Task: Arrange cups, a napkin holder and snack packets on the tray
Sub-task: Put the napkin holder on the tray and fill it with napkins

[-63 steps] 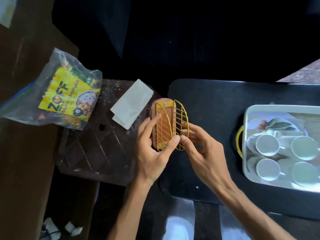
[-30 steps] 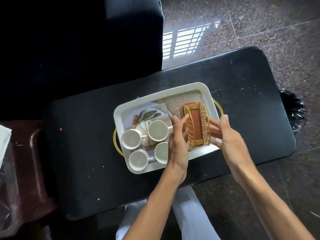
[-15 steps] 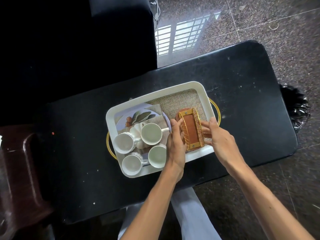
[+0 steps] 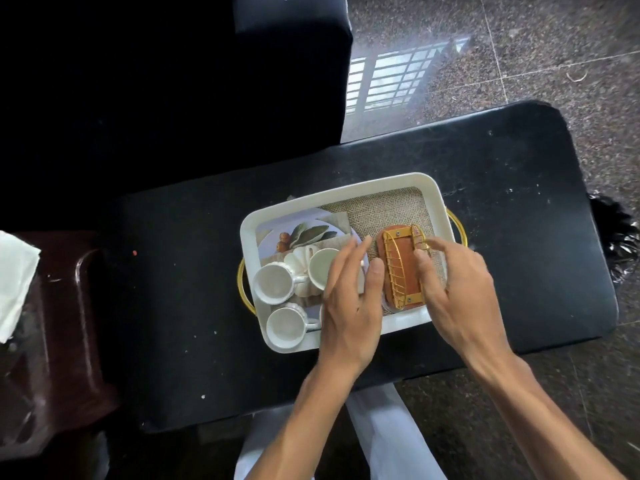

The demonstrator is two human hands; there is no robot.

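Gold wire napkin holder with a brown wooden base (image 4: 401,271): upright at the right end of the white rectangular tray with gold handles (image 4: 346,194), close to its near right corner, base apparently down on the burlap-look liner (image 4: 388,206). Pinched lightly at its right wire side by the right hand (image 4: 460,292), thumb lying inside over the base, forefinger curled at the wire's top. Left hand (image 4: 349,306) spread, fingers nearly straight, gripping nothing; thumb tip just beside the left wire side, palm above the white ceramic cups (image 4: 273,284) at the tray's left end.

Probably the setting-down step, nearly done. Good practice here: seat the base flat, square its long side to the tray's right rim, then loosen the pinch fully before lifting away, lest a finger snag the wire and tip it. Keep the left palm off the cups. Save the liner at the far right corner for snack packets; none in view.

Beyond the black padded bench's (image 4: 519,202) left edge, a white napkin (image 4: 14,282) on a dark brown stool (image 4: 62,341).
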